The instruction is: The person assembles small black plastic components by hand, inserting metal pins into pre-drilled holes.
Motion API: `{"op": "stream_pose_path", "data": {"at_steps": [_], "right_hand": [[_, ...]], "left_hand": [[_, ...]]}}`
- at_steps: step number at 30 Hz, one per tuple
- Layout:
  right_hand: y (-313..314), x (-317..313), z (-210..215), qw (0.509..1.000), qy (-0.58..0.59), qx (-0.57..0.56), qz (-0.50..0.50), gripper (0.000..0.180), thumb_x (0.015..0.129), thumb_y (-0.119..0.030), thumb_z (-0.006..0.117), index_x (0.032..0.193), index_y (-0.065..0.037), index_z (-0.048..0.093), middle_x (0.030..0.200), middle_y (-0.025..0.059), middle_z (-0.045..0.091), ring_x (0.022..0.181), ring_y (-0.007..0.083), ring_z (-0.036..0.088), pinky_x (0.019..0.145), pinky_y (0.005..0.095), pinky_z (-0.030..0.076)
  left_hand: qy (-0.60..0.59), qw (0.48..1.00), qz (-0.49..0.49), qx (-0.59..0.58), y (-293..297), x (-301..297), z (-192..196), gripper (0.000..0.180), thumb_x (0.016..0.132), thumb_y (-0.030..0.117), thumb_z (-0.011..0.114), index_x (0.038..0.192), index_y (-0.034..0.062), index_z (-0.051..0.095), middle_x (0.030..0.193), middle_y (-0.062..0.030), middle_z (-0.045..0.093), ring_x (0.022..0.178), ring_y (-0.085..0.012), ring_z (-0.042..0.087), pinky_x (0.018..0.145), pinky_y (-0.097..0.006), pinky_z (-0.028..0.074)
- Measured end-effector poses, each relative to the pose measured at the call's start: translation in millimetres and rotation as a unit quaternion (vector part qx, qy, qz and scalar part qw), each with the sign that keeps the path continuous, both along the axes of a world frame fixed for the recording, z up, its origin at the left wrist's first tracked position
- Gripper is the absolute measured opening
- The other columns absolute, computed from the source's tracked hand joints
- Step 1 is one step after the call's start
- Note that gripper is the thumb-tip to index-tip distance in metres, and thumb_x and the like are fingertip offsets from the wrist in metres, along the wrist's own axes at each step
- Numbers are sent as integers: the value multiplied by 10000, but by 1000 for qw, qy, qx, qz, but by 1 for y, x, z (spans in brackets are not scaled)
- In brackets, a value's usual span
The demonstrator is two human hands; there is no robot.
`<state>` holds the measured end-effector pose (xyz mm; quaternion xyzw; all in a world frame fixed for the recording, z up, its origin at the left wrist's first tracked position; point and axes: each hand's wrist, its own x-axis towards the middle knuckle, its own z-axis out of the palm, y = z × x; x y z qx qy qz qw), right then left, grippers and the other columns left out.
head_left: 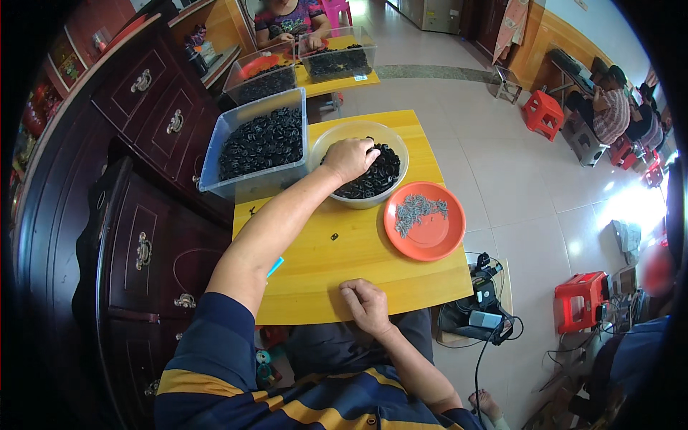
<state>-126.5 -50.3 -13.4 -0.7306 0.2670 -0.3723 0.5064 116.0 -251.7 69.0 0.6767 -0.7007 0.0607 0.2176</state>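
My left hand (350, 158) reaches over the round translucent bowl (403, 159), its fingers curled at the small black ring-like parts (378, 175) inside. What lies in its grasp is hidden. At the table's near edge rests my right hand (367, 304), fingers folded in; whether it holds anything small cannot be seen. An orange plate (438, 233) right of the bowl carries a heap of small grey parts (417, 213). One loose black part (334, 236) lies on the yellow table (308, 297), between the bowl and my right hand.
A clear bin (252, 174) full of black parts stands left of the bowl. A turquoise tool (275, 267) shows beside my left forearm. Dark drawers (143, 251) flank the table. Cables and adapters (486, 319) sit at right. Across from me, a person (290, 21) works behind more bins.
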Motion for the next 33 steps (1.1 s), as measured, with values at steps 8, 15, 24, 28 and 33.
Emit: {"op": "stream_pose_path", "data": {"at_steps": [8, 15, 24, 28, 33], "right_hand": [[1, 2, -4, 1000, -1, -10, -10, 78, 921, -80, 651, 950, -15, 684, 841, 158, 686, 772, 306, 685, 695, 351, 534], [1, 7, -19, 980, -118, 134, -91, 102, 975, -71, 601, 987, -7, 680, 863, 73, 689, 828, 156, 650, 784, 282, 512], [-16, 18, -19, 971, -123, 123, -162, 494, 1066, -323, 408, 1367, 59, 493, 1291, 196, 582, 1226, 290, 542, 1063, 382, 397], [-28, 36, -23, 975, -116, 100, -163, 521, 1066, -347, 382, 1379, 57, 485, 1329, 229, 566, 1253, 322, 535, 1075, 396, 394], [-37, 52, -28, 980, -82, 37, -175, 539, 1067, -362, 372, 1393, 53, 481, 1338, 240, 572, 1258, 340, 542, 1083, 399, 394]], "left_hand": [[83, 994, -6, -72, 32, -3, 52, 287, 942, 335, 622, 872, 63, 679, 805, -190, 675, 785, -396, 659, 669, -456, 512], [218, 963, -123, -104, 135, -66, 41, 226, 943, 253, 643, 825, 62, 617, 752, -172, 654, 713, -371, 655, 612, -448, 500], [242, 967, 22, -71, 191, -96, -76, 187, 920, 234, 656, 869, 55, 633, 823, -146, 668, 743, -371, 653, 656, -454, 521], [212, 972, 47, -87, 193, -102, -75, 177, 896, 219, 664, 866, 48, 629, 865, -130, 677, 790, -359, 662, 688, -449, 532], [191, 966, 7, -176, 191, -91, -79, 181, 827, 165, 689, 941, 26, 666, 941, -135, 684, 871, -358, 660, 739, -403, 544]]}}
